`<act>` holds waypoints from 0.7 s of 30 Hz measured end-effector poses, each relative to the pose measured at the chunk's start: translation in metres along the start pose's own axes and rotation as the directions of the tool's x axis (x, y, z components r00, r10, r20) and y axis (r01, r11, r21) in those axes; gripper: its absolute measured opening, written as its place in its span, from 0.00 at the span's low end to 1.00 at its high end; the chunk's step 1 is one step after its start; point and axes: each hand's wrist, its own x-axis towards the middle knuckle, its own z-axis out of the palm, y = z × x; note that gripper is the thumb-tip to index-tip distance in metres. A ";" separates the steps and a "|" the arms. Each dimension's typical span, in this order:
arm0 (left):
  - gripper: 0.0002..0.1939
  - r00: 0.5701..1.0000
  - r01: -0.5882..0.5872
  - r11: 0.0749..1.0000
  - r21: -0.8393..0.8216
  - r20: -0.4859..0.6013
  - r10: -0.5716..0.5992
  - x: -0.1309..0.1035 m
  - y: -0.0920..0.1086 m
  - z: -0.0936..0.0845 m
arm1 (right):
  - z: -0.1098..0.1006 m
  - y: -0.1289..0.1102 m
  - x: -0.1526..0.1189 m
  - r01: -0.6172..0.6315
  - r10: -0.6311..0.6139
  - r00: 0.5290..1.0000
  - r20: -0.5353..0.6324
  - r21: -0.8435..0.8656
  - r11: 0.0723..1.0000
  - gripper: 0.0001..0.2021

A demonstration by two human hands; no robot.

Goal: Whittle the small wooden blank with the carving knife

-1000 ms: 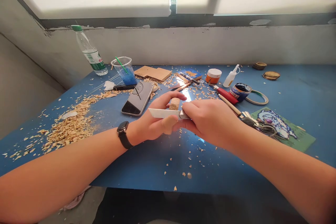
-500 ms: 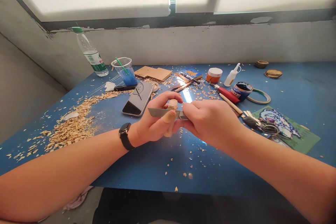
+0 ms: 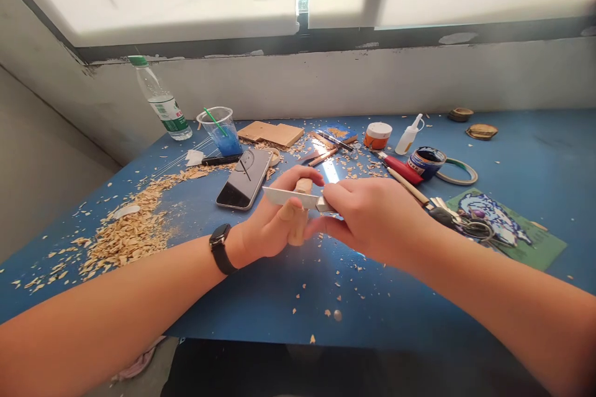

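Just above the front middle of the table, my left hand [image 3: 274,220] is closed round a small pale piece of wood [image 3: 298,234], held roughly upright. My right hand [image 3: 372,208] grips a knife [image 3: 293,198] whose handle is mostly hidden in the fist. Its blade points left and lies across the wood, with the left thumb against the blade's near side. The right thumb and fingers are close beside the wood; whether they touch it I cannot tell. A black watch [image 3: 222,248] is on the left wrist.
On the blue table [image 3: 261,304], wood shavings [image 3: 135,232] heap at left. Behind my hands are a phone [image 3: 244,178], a plastic cup [image 3: 222,133], a water bottle [image 3: 167,111] and wooden boards [image 3: 270,133]. An open jar [image 3: 426,162], glue bottle [image 3: 410,136] and keys [image 3: 465,223] stand right.
The knife blade has tilted and now shows its flat, brighter side. The left thumb has shifted slightly on it. Both hands still hold the same things.
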 end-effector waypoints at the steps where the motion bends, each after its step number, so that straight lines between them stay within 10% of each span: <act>1: 0.36 0.999 0.035 0.998 -0.045 0.040 -0.033 0.000 -0.002 0.000 | -0.001 0.002 0.000 0.020 -0.021 1.000 0.010 0.015 1.000 0.18; 21: 0.35 0.999 -0.040 0.998 -0.051 0.017 0.041 0.005 -0.010 -0.001 | -0.001 0.003 -0.004 0.087 -0.085 0.995 0.052 -0.028 0.996 0.18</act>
